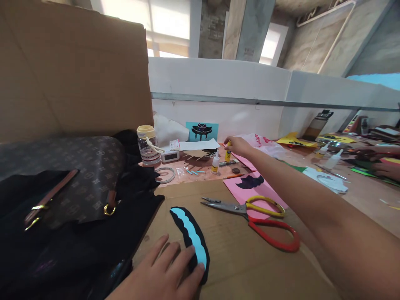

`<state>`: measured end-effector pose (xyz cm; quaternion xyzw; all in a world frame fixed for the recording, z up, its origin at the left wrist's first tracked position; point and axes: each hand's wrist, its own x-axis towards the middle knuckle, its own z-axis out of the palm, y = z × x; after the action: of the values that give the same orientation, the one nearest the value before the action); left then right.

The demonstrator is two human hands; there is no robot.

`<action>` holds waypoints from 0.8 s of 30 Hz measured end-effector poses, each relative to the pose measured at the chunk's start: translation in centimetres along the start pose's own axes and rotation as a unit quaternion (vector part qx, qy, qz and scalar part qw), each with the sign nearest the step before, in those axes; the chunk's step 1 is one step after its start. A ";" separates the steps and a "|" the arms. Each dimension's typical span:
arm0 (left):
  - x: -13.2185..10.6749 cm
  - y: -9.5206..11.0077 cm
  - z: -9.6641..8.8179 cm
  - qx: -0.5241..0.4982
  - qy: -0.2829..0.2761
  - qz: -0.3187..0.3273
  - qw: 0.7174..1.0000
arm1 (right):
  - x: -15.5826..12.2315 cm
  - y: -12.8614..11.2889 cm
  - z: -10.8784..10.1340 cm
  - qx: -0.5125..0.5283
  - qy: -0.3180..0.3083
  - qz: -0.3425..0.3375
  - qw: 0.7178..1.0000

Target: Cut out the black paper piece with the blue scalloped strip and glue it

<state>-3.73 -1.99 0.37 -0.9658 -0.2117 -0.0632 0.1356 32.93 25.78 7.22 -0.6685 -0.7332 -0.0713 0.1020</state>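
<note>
My left hand [168, 266] lies with its fingers spread on the cardboard. Its fingertips touch a curved black cutout [200, 236] that has a scalloped light-blue strip [189, 227] on top. Reaching out to the far side of the table, my right hand [239, 146] has its fingers closed at the top of a small yellow bottle [228, 156]. Scissors [242, 208] with one yellow and one red handle rest partly on pink paper [236, 192], their blades pointing left. A black cut shape [250, 182] is on that paper.
A cardboard sheet [250, 266] covers the near tabletop. At left are a brown patterned bag [90, 179] and black cloth. Farther back stand a jar [148, 146], a small white digital clock [170, 156] and a white dropper bottle [215, 162]. Another person's hands [386, 168] appear at right.
</note>
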 end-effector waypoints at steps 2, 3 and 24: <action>0.1 0.1 -0.2 -0.001 -0.010 0.001 1.000 | 0.1 -0.5 0.7 0.013 0.015 0.004 1.000; 0.2 0.1 -0.3 -0.003 -0.017 0.000 1.000 | 0.1 -0.7 1.0 0.019 0.022 0.006 1.000; 1.9 1.2 -5.4 -0.169 -0.191 -0.108 0.961 | -5.7 -1.3 -2.4 0.112 0.167 -0.023 0.979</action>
<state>-1.82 -3.82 5.61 -0.9401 -0.3230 0.0734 -0.0805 32.28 19.59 8.16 -0.6148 -0.7242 -0.1013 0.2956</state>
